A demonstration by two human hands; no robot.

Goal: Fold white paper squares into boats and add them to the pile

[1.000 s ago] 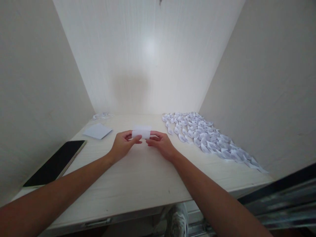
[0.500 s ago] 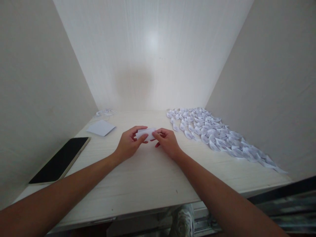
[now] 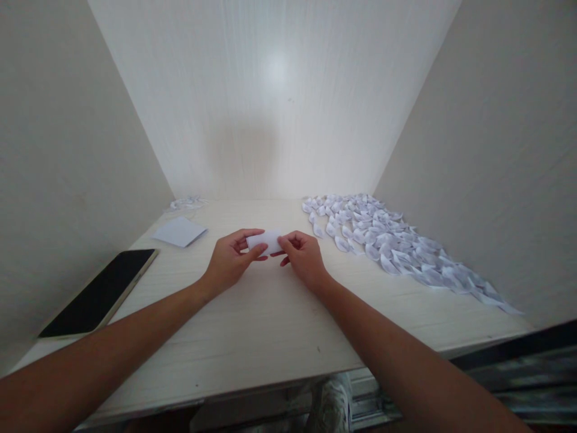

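Note:
Between my hands, over the middle of the table, is a small white piece of paper [image 3: 269,240]. My left hand [image 3: 232,257] is closed on its left end, thumb in front and fingers around the upper and lower edges. At the right end, my right hand [image 3: 303,255] pinches the paper between thumb and index finger, with its other fingers curled below. Whether the paper has folds behind the front face cannot be made out.
On the right lies a long heap of twisted white paper pieces [image 3: 383,237]. To the left are a stack of white paper sheets [image 3: 179,231], some white strips [image 3: 187,203] and a black tablet-like slab [image 3: 101,293]. Walls enclose the pale table [image 3: 252,337].
The paper now shows a flatter, more even face than before. My fingers have shifted slightly on it, and the whole view has moved a little.

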